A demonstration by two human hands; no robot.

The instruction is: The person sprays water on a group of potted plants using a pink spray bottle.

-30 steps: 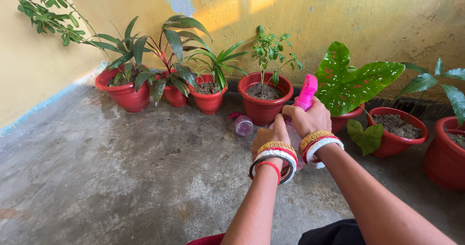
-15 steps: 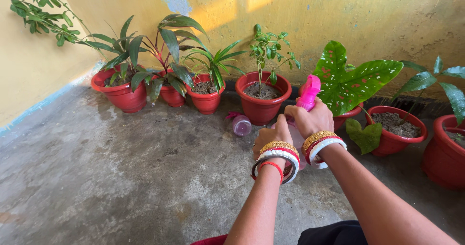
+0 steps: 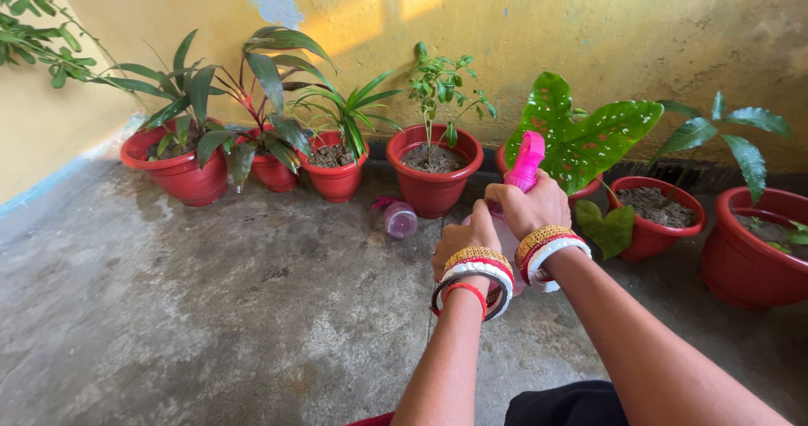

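I am gripping a pink spray bottle [image 3: 523, 173] with both hands before red pots [image 3: 434, 173]: right hand [image 3: 528, 207] closed around the neck, left hand [image 3: 468, 236] wrapped around the body. It is probably light, rigid, slick plastic, best held at the neck.

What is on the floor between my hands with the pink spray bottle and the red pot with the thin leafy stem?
In the head view, only bare concrete floor separates the hands from that red pot; a small pink-capped bottle lies just left of the stretch.
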